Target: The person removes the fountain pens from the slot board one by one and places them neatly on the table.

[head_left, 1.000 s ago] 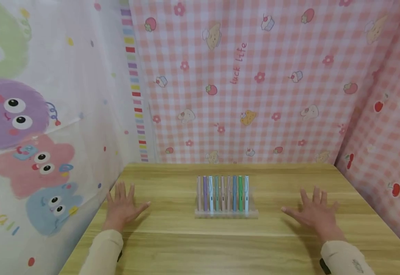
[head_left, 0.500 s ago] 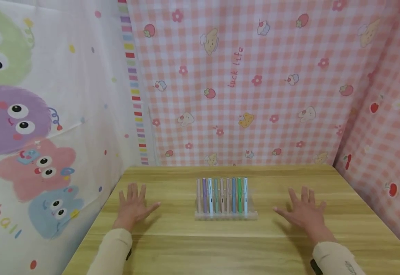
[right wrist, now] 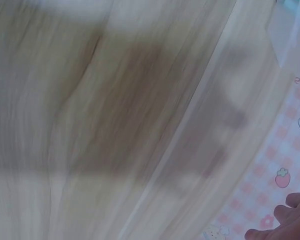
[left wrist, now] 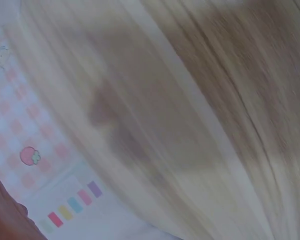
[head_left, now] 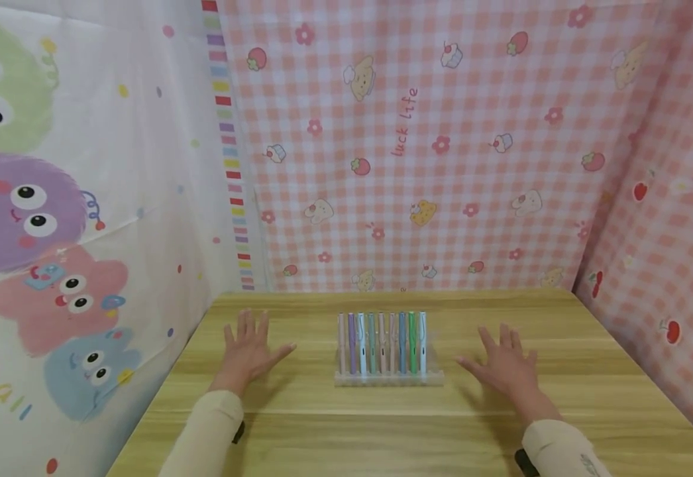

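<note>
In the head view, a clear plastic pen rack (head_left: 389,379) stands mid-table, with several capped pens (head_left: 382,343) in a row: pinkish, purple, pale blue, teal, blue and green. My left hand (head_left: 250,354) is to the left of the rack, fingers spread and holding nothing. To its right, my right hand (head_left: 504,368) is spread too, its thumb pointing at the rack. Both are apart from the pens. Only part of the left hand (left wrist: 10,215) enters the left wrist view; fingers of the right hand (right wrist: 285,222) show at the corner of the right wrist view.
The wood-grain table (head_left: 346,437) meets a pink checked cloth (head_left: 442,172) at the back. A white cloth with cartoon figures (head_left: 161,199) hangs on the left, and a checked cloth with cherries (head_left: 668,265) on the right.
Both hands have moved inward, the left one rightward and the right one leftward, nearer the rack. The pens and rack stand as before; the head view has shifted slightly.
</note>
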`<control>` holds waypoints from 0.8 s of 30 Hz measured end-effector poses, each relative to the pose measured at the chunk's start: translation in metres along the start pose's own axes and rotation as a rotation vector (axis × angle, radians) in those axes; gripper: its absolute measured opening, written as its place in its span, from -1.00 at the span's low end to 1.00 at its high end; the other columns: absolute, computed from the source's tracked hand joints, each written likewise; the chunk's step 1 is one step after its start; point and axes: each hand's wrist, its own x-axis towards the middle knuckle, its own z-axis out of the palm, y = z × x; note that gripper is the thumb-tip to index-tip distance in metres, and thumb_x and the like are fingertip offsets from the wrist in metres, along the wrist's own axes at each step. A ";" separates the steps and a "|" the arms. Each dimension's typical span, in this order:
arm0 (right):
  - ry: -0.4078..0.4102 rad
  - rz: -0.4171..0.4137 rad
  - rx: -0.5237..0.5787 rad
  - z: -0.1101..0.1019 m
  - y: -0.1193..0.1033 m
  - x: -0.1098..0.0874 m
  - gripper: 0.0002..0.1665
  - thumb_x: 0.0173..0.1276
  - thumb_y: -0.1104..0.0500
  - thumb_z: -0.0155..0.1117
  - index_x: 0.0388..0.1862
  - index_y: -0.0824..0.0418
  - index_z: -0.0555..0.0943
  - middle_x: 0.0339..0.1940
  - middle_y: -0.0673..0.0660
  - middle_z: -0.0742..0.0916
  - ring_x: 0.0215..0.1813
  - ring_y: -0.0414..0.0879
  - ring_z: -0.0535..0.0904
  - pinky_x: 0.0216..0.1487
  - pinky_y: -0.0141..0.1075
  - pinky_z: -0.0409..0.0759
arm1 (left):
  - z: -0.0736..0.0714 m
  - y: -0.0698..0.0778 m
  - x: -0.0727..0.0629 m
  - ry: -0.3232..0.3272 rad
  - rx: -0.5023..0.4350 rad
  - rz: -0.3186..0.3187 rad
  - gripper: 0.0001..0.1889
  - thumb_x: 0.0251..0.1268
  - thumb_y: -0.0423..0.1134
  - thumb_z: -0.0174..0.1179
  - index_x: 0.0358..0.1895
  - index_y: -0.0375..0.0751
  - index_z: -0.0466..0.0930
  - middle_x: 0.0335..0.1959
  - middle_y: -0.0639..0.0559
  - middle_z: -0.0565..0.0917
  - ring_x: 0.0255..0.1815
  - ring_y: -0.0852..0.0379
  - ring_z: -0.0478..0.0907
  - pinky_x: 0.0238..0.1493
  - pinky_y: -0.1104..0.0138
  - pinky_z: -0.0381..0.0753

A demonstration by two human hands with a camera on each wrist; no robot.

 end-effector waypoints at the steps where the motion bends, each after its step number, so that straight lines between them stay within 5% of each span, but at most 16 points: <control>1: 0.006 0.000 0.013 0.001 -0.002 0.000 0.15 0.32 -0.47 0.09 0.54 0.33 0.13 0.47 0.66 -0.02 0.45 0.59 -0.15 0.19 0.60 -0.20 | 0.000 0.002 0.002 0.002 -0.006 -0.001 0.12 0.28 0.52 -0.13 0.56 -0.39 -0.09 0.52 -0.55 -0.21 0.54 -0.40 -0.34 0.36 -0.36 -0.41; 11: 0.017 0.000 0.160 0.009 -0.014 0.002 -0.02 0.45 -0.28 0.12 0.49 0.44 0.17 0.39 0.70 0.18 0.31 0.67 0.17 0.15 0.46 0.27 | 0.001 0.027 0.015 -0.006 -0.178 -0.040 0.19 0.20 0.57 -0.09 0.59 -0.32 -0.20 0.54 -0.47 -0.30 0.56 -0.33 -0.44 0.37 -0.32 -0.52; 24: 0.005 0.057 0.357 0.020 -0.036 -0.003 -0.14 0.51 -0.09 0.15 0.47 0.50 0.19 0.38 0.65 0.25 0.38 0.57 0.15 0.33 0.35 0.16 | 0.000 0.051 0.012 -0.018 -0.353 -0.144 0.16 0.25 0.54 -0.13 0.58 -0.34 -0.23 0.55 -0.46 -0.25 0.56 -0.37 -0.33 0.40 -0.32 -0.36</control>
